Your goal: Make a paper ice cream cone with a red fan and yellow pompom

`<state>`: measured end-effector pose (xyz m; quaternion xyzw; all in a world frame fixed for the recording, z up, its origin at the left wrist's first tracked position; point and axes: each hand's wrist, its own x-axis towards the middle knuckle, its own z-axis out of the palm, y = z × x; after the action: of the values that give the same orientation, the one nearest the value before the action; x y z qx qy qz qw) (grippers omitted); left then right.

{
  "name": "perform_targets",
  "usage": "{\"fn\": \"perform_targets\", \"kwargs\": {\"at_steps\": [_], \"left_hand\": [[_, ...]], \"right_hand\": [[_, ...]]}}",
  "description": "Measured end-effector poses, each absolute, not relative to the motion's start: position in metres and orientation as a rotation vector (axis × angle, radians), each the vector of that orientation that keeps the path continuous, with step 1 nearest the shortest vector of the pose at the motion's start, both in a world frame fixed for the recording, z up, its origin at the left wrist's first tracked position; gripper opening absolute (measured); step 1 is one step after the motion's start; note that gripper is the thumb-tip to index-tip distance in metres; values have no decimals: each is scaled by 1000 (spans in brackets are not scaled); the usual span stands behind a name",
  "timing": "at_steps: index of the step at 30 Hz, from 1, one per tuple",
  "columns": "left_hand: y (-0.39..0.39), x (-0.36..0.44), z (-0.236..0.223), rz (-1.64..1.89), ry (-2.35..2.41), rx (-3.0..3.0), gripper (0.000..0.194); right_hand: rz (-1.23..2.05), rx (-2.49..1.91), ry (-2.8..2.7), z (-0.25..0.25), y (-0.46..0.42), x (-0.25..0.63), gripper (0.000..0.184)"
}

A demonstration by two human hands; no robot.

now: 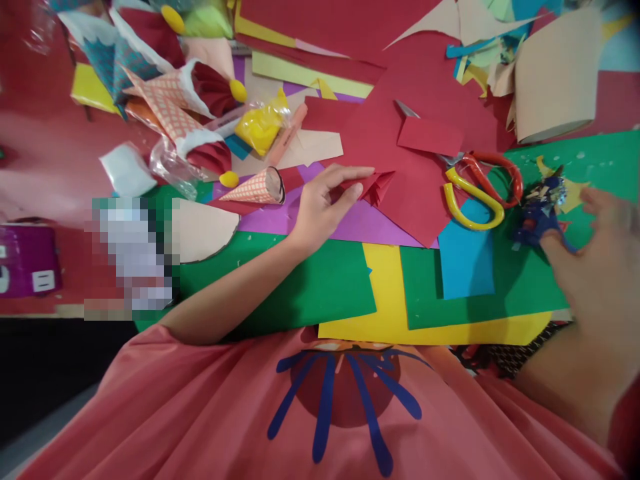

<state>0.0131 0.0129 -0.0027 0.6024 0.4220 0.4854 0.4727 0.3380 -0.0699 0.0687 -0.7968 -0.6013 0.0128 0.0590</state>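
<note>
My left hand [325, 210] lies over the middle of the table, thumb and forefinger closed around a small pleated piece of red paper [383, 187]. Blurred by motion, my right hand [595, 240] is at the right side with its fingers apart. Its thumb is at the edge of a dark blue object with shiny scraps [543, 213], whose kind I cannot make out; whether they touch is unclear. Scissors [475, 190] with a red and a yellow handle lie between my hands, a red paper piece [431, 135] across their blades. Left of my left hand rests a checked paper cone [255, 187].
Several finished cones with white trim [200, 143] lie at the upper left. A bag of yellow clay [263, 127] and an orange marker [289, 133] are near them. A beige paper cylinder [557, 77] stands at the upper right. Green sheets [280, 280] and a blue paper [467, 260] lie in front.
</note>
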Motion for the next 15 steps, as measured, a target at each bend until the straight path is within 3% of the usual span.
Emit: {"fn": "perform_targets", "kwargs": {"at_steps": [2, 4, 10, 15], "left_hand": [[14, 14, -6, 1198, 1023, 1413, 28], [15, 15, -8, 1188, 1007, 1331, 29], [12, 17, -1, 1096, 960, 1153, 32], [9, 15, 13, 1019, 898, 1061, 38]], "right_hand": [[140, -2699, -1794, 63, -76, 359, 72], [247, -2711, -1865, 56, -77, 369, 70], [-13, -2703, -1791, 36, -67, 377, 55], [-106, -2563, -1723, 14, -71, 398, 67]]}}
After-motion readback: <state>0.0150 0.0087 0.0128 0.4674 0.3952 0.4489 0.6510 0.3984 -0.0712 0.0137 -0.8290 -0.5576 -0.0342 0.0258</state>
